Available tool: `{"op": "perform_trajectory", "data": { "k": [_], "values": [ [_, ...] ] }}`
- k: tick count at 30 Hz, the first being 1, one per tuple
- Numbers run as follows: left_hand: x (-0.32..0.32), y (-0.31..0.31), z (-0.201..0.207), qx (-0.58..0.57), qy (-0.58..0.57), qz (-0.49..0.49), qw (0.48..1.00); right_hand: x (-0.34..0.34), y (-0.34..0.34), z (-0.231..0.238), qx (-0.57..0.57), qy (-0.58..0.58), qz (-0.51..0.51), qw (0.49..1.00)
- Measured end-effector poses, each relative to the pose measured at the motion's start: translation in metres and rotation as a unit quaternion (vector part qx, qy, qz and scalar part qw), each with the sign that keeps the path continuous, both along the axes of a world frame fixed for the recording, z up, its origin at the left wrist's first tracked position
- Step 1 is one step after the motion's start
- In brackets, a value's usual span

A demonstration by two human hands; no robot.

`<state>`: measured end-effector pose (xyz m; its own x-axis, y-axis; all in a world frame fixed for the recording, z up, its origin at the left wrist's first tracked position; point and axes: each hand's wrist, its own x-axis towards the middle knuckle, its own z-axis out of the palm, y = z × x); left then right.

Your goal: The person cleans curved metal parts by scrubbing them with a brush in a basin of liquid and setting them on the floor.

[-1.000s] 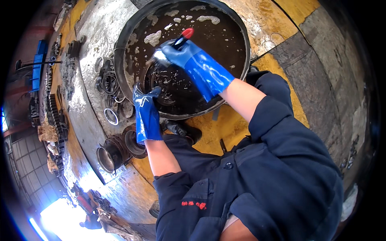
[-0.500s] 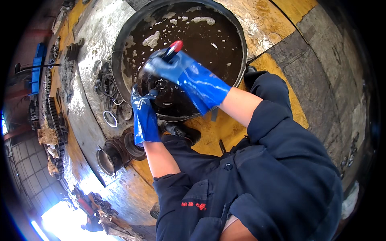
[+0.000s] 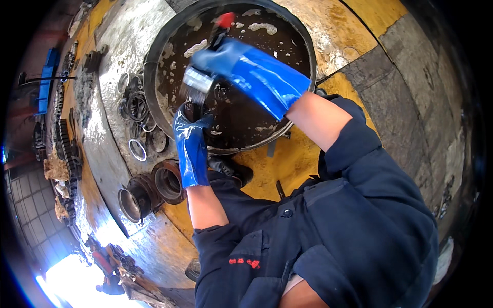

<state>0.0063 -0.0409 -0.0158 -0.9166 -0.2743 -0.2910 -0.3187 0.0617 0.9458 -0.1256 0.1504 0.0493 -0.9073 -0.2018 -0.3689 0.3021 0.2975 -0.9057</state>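
Observation:
A wide round black basin (image 3: 154, 61) holds dark foamy liquid. Both my hands wear blue rubber gloves. My right hand (image 3: 241, 64) grips a paintbrush (image 3: 200, 82) with a red-tipped handle and a metal ferrule, bristles pointing down-left. My left hand (image 3: 190, 138) holds a small dark metal part (image 3: 194, 109) at the basin's near-left rim, right under the bristles. The brush touches the part. Much of the part is hidden by the glove.
Metal rings and seals (image 3: 137, 110) lie on the wet floor left of the basin. Two rusty cylindrical hubs (image 3: 154, 187) stand near my left forearm. A black shoe (image 3: 231, 169) sits under the basin's edge. Yellow-painted floor (image 3: 303, 159) lies right of it.
My right hand with the brush has swung left and nearer, from the middle of the basin onto the part in my left hand. The left hand stayed at the rim.

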Motion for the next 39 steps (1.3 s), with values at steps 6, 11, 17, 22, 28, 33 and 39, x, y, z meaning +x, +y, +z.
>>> {"op": "perform_trajectory", "data": {
  "k": [6, 11, 17, 22, 28, 33, 39],
  "values": [
    [0.006, 0.012, 0.008, -0.005, 0.014, -0.046, 0.999, 0.006, -0.003, 0.018, 0.098, 0.064, 0.14, 0.983],
    [-0.003, 0.018, -0.004, 0.045, 0.004, -0.001, 0.999, -0.051, 0.029, -0.037, 0.121, 0.019, 0.07, 0.99],
    [-0.002, 0.016, 0.01, 0.084, 0.0, 0.009, 0.996, -0.019, 0.053, -0.091, 0.115, 0.09, -0.052, 0.988],
    [-0.005, 0.01, 0.01, 0.086, 0.031, -0.02, 0.996, 0.046, 0.03, -0.097, 0.263, 0.423, 0.092, 0.862],
    [-0.015, -0.011, -0.023, 0.128, 0.043, 0.021, 0.991, 0.062, 0.0, -0.105, 0.332, 0.583, 0.265, 0.693],
    [-0.014, -0.003, -0.011, 0.108, 0.031, 0.01, 0.994, 0.066, -0.011, -0.106, 0.408, 0.371, 0.247, 0.797],
    [-0.012, -0.002, -0.001, -0.037, 0.083, -0.048, 0.995, 0.066, -0.008, -0.13, 0.197, 0.047, 0.166, 0.965]
  ]
}}
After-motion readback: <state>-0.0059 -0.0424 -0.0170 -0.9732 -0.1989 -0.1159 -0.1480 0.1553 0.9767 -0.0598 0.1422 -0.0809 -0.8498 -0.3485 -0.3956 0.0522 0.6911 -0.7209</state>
